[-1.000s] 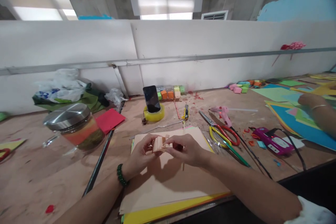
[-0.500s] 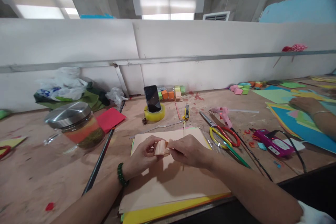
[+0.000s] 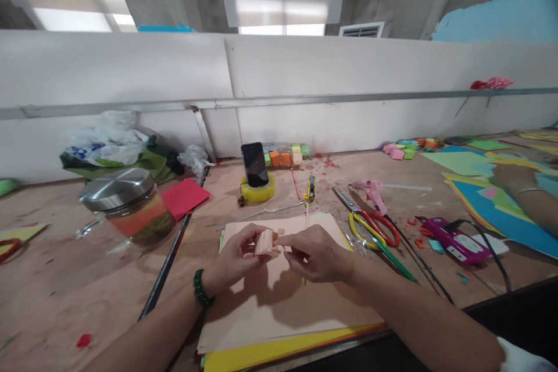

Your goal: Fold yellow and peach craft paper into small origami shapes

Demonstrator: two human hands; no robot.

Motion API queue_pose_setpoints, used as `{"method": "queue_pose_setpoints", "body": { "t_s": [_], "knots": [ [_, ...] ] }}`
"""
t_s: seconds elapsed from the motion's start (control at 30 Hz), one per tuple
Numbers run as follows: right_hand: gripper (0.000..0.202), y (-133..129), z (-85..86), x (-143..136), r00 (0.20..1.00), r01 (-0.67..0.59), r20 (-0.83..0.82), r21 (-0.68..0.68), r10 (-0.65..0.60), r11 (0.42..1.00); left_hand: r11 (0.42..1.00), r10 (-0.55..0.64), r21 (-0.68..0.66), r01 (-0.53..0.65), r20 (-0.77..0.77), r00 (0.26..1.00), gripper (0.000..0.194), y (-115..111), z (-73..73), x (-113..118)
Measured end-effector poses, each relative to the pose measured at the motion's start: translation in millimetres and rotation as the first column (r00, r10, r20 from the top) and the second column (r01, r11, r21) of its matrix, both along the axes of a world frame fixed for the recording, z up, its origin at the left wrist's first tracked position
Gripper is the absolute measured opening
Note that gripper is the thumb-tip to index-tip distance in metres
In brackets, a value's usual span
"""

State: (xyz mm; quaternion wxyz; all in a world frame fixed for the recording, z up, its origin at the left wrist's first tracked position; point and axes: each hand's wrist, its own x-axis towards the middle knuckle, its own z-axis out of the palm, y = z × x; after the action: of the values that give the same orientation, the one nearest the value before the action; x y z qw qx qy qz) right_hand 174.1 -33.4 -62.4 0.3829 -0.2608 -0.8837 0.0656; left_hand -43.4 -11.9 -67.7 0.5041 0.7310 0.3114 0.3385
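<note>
A small peach folded-paper box point(image 3: 264, 243) is gripped between the thumb and fingers of my left hand point(image 3: 240, 253), above a stack of paper. My right hand point(image 3: 320, 253) is at the box's right side, its index finger stretched out and touching the edge while the thumb sits lower, apart from it. Small flaps stick out on that side of the box. Beneath both hands lies the peach paper stack point(image 3: 279, 314), with yellow sheets showing at the near edge. A thin pale stick point(image 3: 307, 215) lies on the stack, partly hidden by my right hand.
Scissors point(image 3: 370, 222), a pink glue gun point(image 3: 375, 196) and a purple power strip point(image 3: 457, 241) lie to the right. A phone point(image 3: 254, 164) leans in a yellow tape roll point(image 3: 259, 190). A glass jar point(image 3: 131, 206) stands left. Another person's hand point(image 3: 514, 179) rests on coloured paper.
My right hand's grip on the box has loosened: the index finger now extends to its edge and the thumb has dropped away. My left hand keeps hold of the box, which has turned slightly.
</note>
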Motion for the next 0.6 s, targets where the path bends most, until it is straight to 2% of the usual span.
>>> {"method": "queue_pose_setpoints", "body": {
  "t_s": [0.17,0.27,0.33,0.4,0.47,0.53,0.6],
  "knots": [
    [0.040,1,-3.1,0,1.000,0.012,0.024,-0.020,-0.012,1.000,1.000,0.015,0.024,-0.015,0.010,1.000,0.035,0,-1.3,1],
    [0.034,0,-3.1,2,1.000,-0.009,-0.030,0.024,0.010,1.000,0.998,0.033,0.057,-0.032,-0.009,0.999,0.032,1,-1.7,1],
    [0.026,-1,-0.3,5,0.992,0.008,-0.126,0.021,-0.005,1.000,0.988,0.087,0.131,-0.081,-0.042,0.995,0.030,1,-2.3,1],
    [0.018,-2,4.2,6,0.967,0.061,-0.245,-0.064,-0.075,0.996,0.951,0.183,0.267,-0.154,-0.087,0.979,0.031,-1,-2.9,1],
    [0.012,-1,8.4,6,0.933,0.096,-0.321,-0.221,-0.165,0.970,0.882,0.276,0.427,-0.197,-0.131,0.952,0.034,-4,-3.7,2],
    [0.021,0,10.2,2,0.928,0.078,-0.307,-0.392,-0.210,0.917,0.821,0.318,0.544,-0.173,-0.185,0.930,0.037,-8,-4.7,2],
    [0.035,1,9.2,-3,0.948,0.074,-0.226,-0.527,-0.223,0.847,0.786,0.319,0.608,-0.114,-0.239,0.917,0.040,-11,-6.5,3]
  ]
}}
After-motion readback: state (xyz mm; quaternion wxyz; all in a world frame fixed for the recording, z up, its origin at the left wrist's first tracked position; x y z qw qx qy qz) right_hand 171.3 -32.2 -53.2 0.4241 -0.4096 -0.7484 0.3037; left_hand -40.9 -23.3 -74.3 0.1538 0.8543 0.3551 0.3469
